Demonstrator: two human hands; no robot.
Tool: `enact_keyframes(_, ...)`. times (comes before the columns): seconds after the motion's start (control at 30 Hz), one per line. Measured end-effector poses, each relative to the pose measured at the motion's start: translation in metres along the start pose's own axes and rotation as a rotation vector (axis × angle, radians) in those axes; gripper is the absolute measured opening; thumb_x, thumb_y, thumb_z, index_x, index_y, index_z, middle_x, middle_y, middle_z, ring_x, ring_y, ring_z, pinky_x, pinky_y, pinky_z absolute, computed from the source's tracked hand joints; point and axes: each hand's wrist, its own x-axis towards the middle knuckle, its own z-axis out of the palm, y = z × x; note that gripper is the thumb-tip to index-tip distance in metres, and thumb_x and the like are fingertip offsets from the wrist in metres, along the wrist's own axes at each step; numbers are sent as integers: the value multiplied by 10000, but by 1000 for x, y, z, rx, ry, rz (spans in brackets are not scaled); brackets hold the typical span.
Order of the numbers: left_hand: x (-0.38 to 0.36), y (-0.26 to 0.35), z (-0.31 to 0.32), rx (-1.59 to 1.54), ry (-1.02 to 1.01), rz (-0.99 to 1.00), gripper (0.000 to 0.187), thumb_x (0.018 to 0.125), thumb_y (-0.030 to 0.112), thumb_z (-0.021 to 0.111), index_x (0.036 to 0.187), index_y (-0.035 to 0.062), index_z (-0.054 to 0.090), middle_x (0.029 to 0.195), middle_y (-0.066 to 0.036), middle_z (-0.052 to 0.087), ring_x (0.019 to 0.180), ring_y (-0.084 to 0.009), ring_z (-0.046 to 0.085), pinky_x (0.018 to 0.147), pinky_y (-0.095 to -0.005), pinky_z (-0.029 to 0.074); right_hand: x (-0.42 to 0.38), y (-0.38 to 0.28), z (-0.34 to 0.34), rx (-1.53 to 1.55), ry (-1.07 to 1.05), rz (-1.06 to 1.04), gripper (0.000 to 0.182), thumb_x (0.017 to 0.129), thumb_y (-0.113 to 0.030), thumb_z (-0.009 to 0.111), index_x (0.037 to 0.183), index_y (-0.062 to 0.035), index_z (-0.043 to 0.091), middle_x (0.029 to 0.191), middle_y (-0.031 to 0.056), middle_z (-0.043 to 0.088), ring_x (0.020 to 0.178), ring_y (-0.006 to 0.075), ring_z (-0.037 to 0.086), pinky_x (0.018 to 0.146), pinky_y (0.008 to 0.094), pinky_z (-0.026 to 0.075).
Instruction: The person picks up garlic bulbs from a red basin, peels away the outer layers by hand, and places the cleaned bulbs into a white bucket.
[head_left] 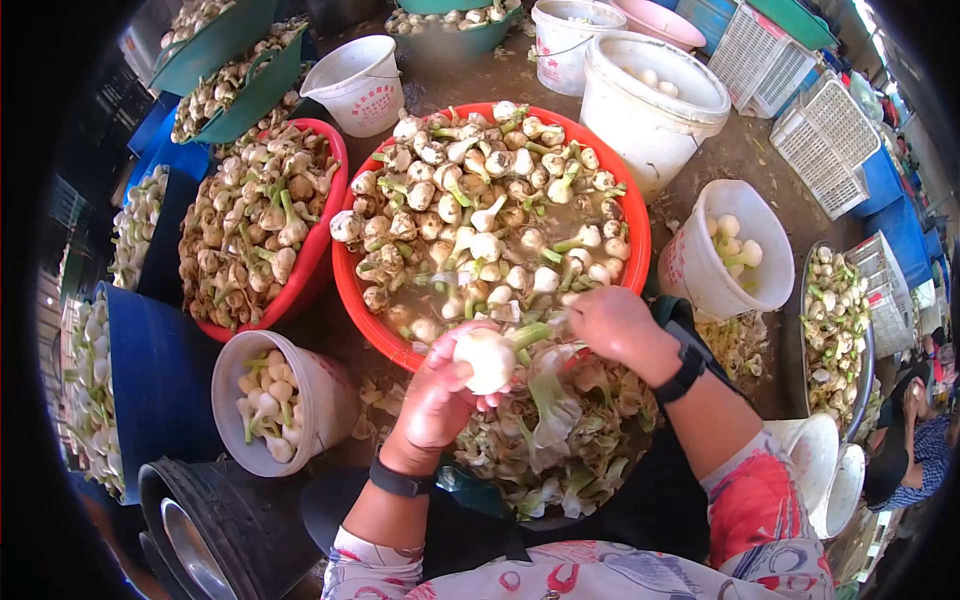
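Orange-red basin [641,235], deep-blue barrel [150,390], black wristband [688,368], red-and-blue-patterned white sleeve [765,500].

No word or number is showing clearly enough for reading. Rows of small red characters are running across the spouted pail [335,78], but they are appearing too small and soft. Red print is also showing on the upper middle bucket [566,52] and, more faintly, on the right bucket [697,255]; its letters are blurring together, so I am not making out any brand.
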Motion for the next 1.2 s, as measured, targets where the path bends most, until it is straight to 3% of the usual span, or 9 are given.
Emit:
enact_keyframes(0.07,2,5,-9,-95,-8,3,553,704,313,589,1152,37,419,839,-77,568,636,-142,562,498,-210,435,2,-5,-14,56,-358,328,184,754,-197,517,690,-53,613,673,146,581,665,299,575,583,383,456)
enact_keyframes(0.1,4,5,-12,-43,18,10,561,696,331,581,1147,38,423,829,-67,564,631,-135,553,489,-207,425,2,-9,-22,62,-350,327,184,754,-197,517,690,-53,613,673,146,581,665,299,575,583,383,456)
enact_keyframes(0.17,2,1,-12,-12,51,7,553,697,330,584,1140,39,429,831,-63,563,626,-132,547,484,-205,417,1,-33,-49,349,158,247,179,753,-210,549,759,-52,631,704,128,594,694,287,580,598,367,461)
enact_keyframes(0.2,3,0,-11,20,66,7,544,698,329,587,1133,41,434,833,-59,561,622,-128,542,479,-202,408,0,-39,-50,354,162,252,179,753,-210,549,759,-52,631,704,128,594,694,287,580,598,367,461)
enact_keyframes(0.27,2,-5,-8,35,26,15,554,713,340,588,1149,45,417,846,-52,558,615,-124,532,472,-201,394,-3,-50,-52,694,372,-188,142,748,-156,583,793,-30,632,752,122,614,717,284,590,644,346,466)
enact_keyframes(0.53,-7,-12,-2,-96,-90,2,566,754,327,570,1201,47,364,872,-78,554,626,-153,552,480,-231,407,-18,-65,-49,761,331,-160,105,738,-103,588,796,-27,630,754,117,618,697,254,594,624,323,460)
enact_keyframes(0.77,-5,-10,2,-141,-25,-47,565,770,319,558,1216,36,356,867,-86,553,606,-162,548,471,-239,411,-17,-62,-44,801,452,-198,97,734,-139,587,751,-58,635,698,92,603,642,260,575,573,330,454)
enact_keyframes(1.1,-3,-8,2,-133,-41,-101,562,779,347,549,1194,10,374,774,-84,557,579,-153,530,472,-235,403,-14,-61,-51,700,361,-165,77,720,-97,617,762,-34,627,711,102,613,623,219,593,566,285,459)
enact_keyframes(1.2,-5,-6,5,-151,-20,-129,555,783,348,530,1189,-2,384,739,-94,559,554,-158,524,471,-241,407,-18,-72,-54,999,272,-11,93,720,-127,582,675,-47,594,635,103,573,579,262,557,527,329,437)
